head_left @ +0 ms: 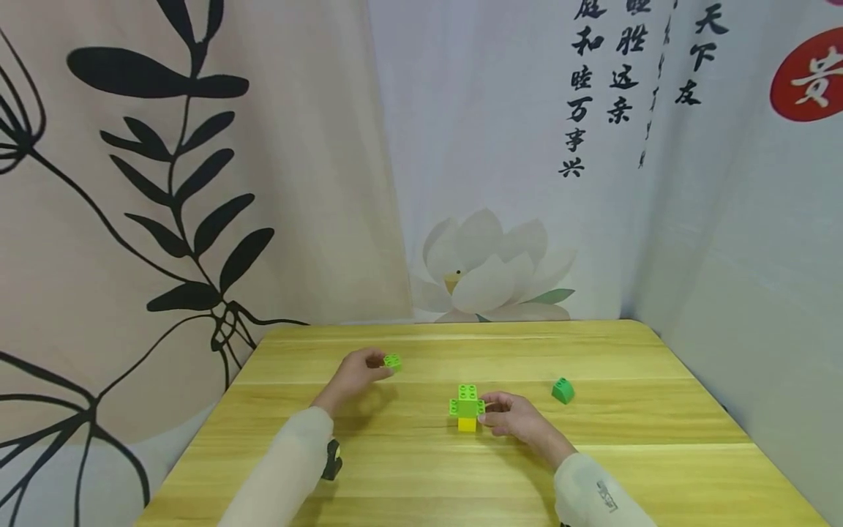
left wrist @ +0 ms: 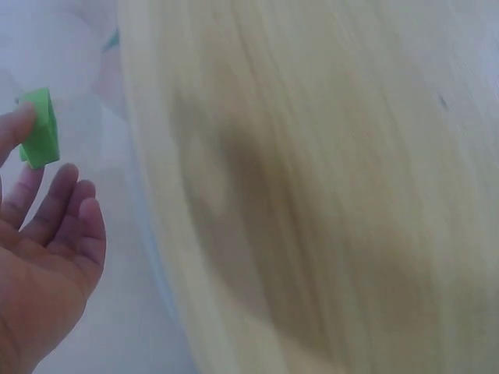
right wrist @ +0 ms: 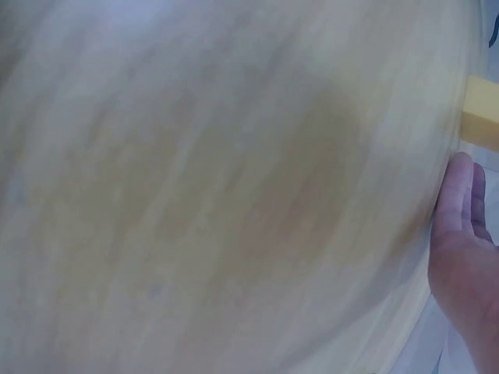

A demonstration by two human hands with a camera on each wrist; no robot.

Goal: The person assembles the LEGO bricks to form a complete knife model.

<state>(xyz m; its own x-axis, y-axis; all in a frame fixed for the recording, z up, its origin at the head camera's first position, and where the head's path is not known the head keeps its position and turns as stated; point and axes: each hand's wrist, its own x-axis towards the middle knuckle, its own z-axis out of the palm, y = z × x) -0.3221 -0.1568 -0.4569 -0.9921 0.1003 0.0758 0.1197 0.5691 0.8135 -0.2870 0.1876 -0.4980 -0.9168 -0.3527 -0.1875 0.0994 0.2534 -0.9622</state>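
My left hand (head_left: 356, 375) pinches a small lime-green toy brick (head_left: 392, 362) between thumb and fingertips, held out over the back left of the table. In the left wrist view the brick (left wrist: 42, 131) sits between thumb and forefinger, with the other fingers loosely bent. Near the middle of the table stands a block build (head_left: 467, 407), lime green above with studded ends at both sides and yellow at the base. My right hand (head_left: 516, 417) holds its right side with thumb and fingertips. The right wrist view catches the yellow base (right wrist: 482, 113) beyond the fingers.
A darker green brick (head_left: 563, 390) with a sloped side lies to the right, beyond my right hand. The wooden table (head_left: 408, 483) reaches back to printed curtains (head_left: 329, 183), with another curtain along its right side.
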